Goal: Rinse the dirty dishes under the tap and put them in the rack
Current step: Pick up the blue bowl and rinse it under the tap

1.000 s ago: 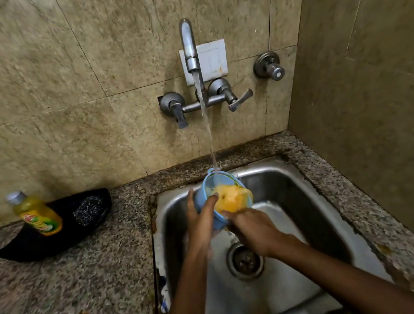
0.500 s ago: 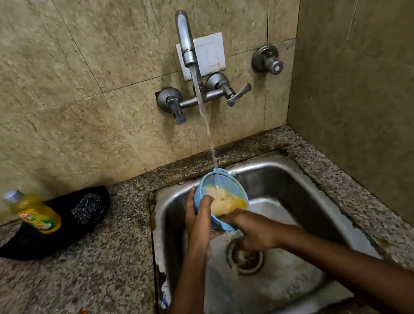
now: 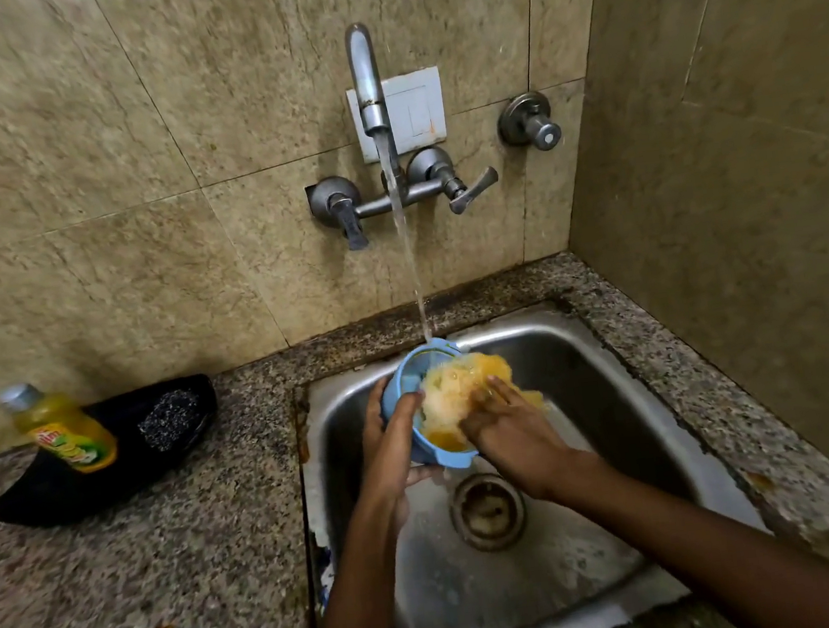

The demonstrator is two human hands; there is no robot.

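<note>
Fingers [image 3: 407, 407] of your left hand [image 3: 391, 445]: wrapped around the outer wall of the blue plastic bowl [image 3: 421, 455], thumb over the rim. Right hand [image 3: 511, 429]: fingers spread flat inside the bowl, gripping nothing, rubbing at the orange-yellow residue [image 3: 455, 394]. Bowl: tilted, mouth toward you, held over the steel sink [image 3: 589, 371], directly beneath the tap [image 3: 368, 81]; stream strikes its far rim. Drain [image 3: 486, 509]: below the bowl. Dish soap bottle [image 3: 61, 431] and black tray [image 3: 26, 505]: left of the sink. Rack: not in view. Recommendation: rotate the bowl so water sweeps every wall, and keep the tilt so residue spills toward the drain.
</note>
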